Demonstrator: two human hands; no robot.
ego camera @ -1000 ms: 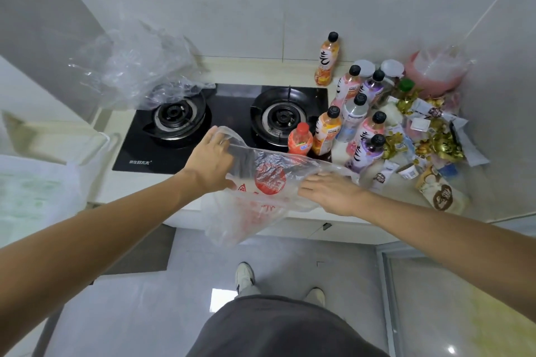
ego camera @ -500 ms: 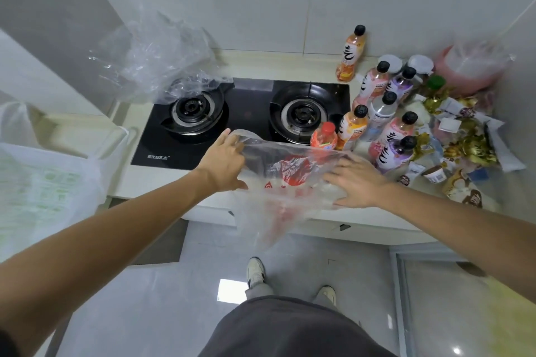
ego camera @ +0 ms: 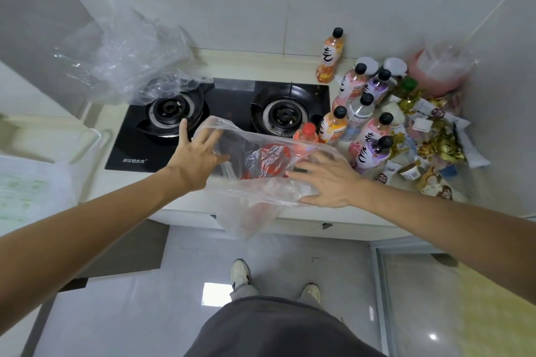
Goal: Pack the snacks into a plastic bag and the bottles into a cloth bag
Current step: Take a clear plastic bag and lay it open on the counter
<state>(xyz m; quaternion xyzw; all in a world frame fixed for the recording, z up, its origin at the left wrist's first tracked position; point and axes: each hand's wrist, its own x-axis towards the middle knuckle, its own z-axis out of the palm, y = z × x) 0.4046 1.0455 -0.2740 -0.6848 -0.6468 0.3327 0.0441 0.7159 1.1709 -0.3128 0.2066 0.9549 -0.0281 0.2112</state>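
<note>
Item: plastic bag [ego camera: 261, 162], spread between my flat, splayed hands (holding nothing); snacks [ego camera: 435, 148] lie right, nearer right hand [ego camera: 327, 180].

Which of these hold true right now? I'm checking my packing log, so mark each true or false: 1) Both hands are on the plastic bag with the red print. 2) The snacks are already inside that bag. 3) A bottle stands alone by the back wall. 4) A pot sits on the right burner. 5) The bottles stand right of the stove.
1) True: the left hand and right hand both touch the plastic bag.
2) False: the snacks still lie on the counter at the right.
3) True: an orange bottle stands apart there.
4) False: the right burner is bare.
5) True: the bottles cluster right of the stove.
</note>
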